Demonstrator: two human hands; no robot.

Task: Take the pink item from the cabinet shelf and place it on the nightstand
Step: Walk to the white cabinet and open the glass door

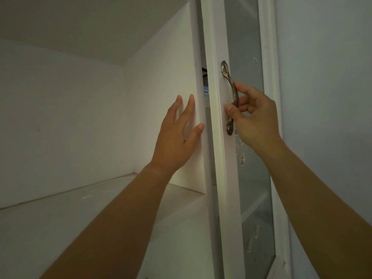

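Door handle (229,97), pinched by right hand (255,119); left hand (177,137) splayed, empty, left of it: door to be drawn steadily outward.

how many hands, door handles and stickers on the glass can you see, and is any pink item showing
hands: 2 (left hand, right hand)
door handles: 1 (metal handle)
stickers on the glass door: 2 clear (sticker); other marks too faint to tell
pink items: 0
total: 5
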